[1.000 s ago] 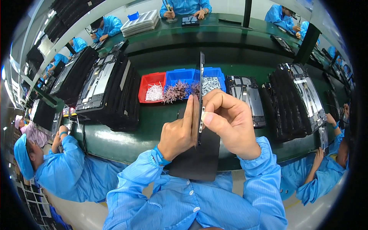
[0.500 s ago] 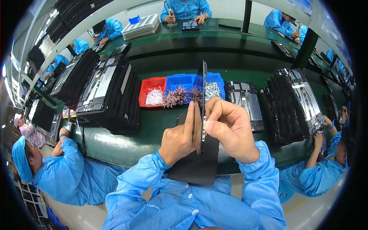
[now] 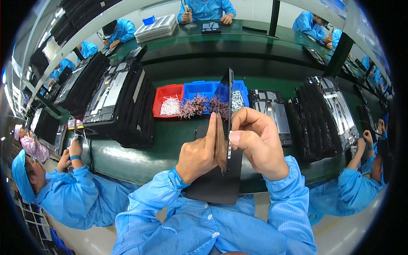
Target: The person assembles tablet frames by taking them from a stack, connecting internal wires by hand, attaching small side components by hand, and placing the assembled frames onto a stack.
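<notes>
A thin tablet (image 3: 230, 97) stands on edge between my hands, its glossy dark face turned left and mirroring my fingers. Against that face my left hand (image 3: 196, 154) supports it, the index finger stretched out along the glass. On the other side my right hand (image 3: 259, 142) is closed in a pinch at the tablet's inner side. By the thumb tip a small white piece (image 3: 230, 132) shows; whether the fingers grip it cannot be made out. Below lies a black mat (image 3: 214, 187), partly hidden by my hands.
Beyond my hands sit a red bin (image 3: 157, 102) of white bits and blue bins (image 3: 199, 85) of pinkish and silvery small parts. Stacks of opened tablets stand left (image 3: 104, 100) and right (image 3: 335, 106), with another opened tablet (image 3: 272, 114) between. Co-workers in blue sit on both sides.
The tablet has shifted slightly right and turned a little, showing less of its right side. My right thumb and finger have moved slightly along its edge. The left neighbour's hands have risen.
</notes>
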`<action>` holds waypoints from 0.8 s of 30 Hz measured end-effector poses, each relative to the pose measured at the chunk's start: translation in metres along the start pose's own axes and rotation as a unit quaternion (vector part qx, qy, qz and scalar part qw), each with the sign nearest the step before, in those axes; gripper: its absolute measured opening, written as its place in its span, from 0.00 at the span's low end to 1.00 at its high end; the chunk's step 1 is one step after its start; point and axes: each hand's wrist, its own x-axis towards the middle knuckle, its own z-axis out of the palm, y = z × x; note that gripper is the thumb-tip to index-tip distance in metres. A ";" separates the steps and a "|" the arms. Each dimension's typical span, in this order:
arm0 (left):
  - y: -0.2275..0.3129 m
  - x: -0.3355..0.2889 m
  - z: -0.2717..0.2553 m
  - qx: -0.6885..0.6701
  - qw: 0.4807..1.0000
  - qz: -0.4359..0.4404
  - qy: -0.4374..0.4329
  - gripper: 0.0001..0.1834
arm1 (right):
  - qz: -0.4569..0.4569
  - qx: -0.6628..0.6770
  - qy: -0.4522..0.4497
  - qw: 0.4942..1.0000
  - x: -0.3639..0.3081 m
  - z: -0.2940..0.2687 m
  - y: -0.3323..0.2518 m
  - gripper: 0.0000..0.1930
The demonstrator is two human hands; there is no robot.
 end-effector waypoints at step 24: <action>-0.008 0.000 -0.001 0.031 0.999 0.022 -0.009 0.48 | -0.099 -0.034 0.008 0.994 -0.010 0.014 0.019 0.22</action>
